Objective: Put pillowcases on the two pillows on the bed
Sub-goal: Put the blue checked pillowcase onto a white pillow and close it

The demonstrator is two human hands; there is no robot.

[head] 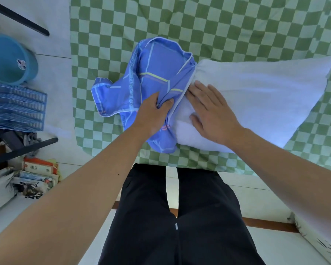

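A white pillow lies across the bed with the green checked sheet. Its left end sits inside the mouth of a bunched blue pillowcase with pale stripes and printed words. My left hand grips a fold of the pillowcase at its opening. My right hand lies flat on the pillow's left end, fingers straight, pressing the stuffing down beside the pillowcase edge. Only one pillow is in view.
I stand at the bed's edge, dark trousers below. On the floor to the left are a blue basin, a blue slatted basket, dark bars and a stack of books.
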